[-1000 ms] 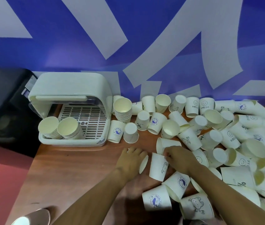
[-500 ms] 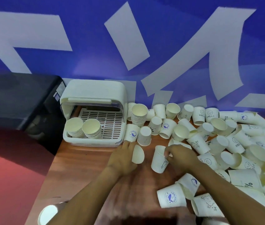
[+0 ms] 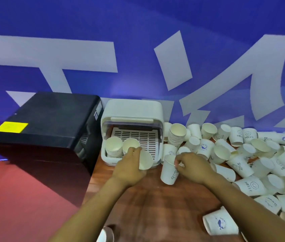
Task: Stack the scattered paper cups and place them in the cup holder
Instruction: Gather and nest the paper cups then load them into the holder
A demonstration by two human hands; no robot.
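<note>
My left hand (image 3: 129, 167) grips a white paper cup (image 3: 146, 160) with its mouth turned to the right, just in front of the cream cup holder (image 3: 133, 110). Two stacks of cups (image 3: 113, 145) stand inside the holder at its left. My right hand (image 3: 193, 165) pinches the rim of another white cup (image 3: 168, 172), which stands upright on the wooden table (image 3: 155, 206). Several loose cups (image 3: 243, 163) lie scattered across the right of the table. A tall stack (image 3: 177, 135) stands just right of the holder.
A black box (image 3: 50, 130) with a yellow label sits left of the holder, off the table's left edge. A blue and white wall runs behind. One cup (image 3: 220, 224) lies on its side near the front right, and another cup (image 3: 106, 234) shows at the bottom edge.
Both hands have moved away from me toward the holder, each carrying its cup. The left hand's cup now sits right at the holder's front. The view has swung left.
</note>
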